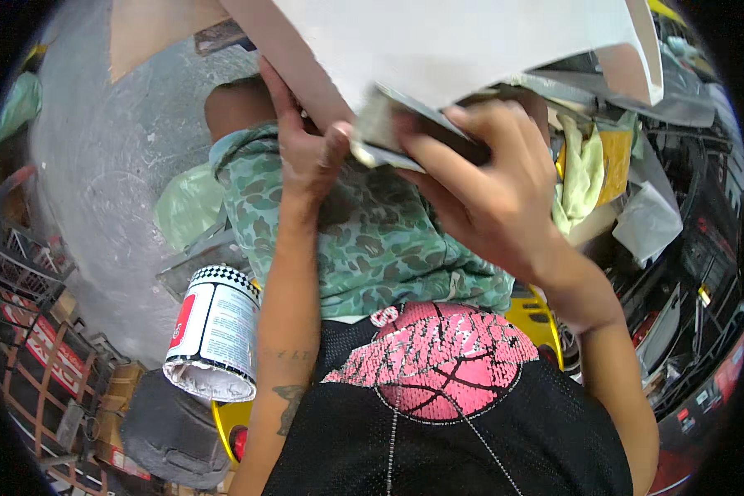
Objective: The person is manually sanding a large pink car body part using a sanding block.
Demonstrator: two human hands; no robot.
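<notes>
"White curved panel point(405, 45), where is it?"

"Up by the knees. The left hand point(307, 157) holds on to its edge."

"What about the right hand point(500, 169)?"

"It grips a flat, dark block point(450, 136) by the near corner. It's blurry, so I can't tell if block and panel touch."

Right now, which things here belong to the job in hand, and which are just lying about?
In the job:
White panel, left hand at its edge
Dark-sided block, blurred, in the right hand

Apparently lying about:
White can with a checkered band
Pale yellow-green cloth
Crumpled whitish plastic
</notes>
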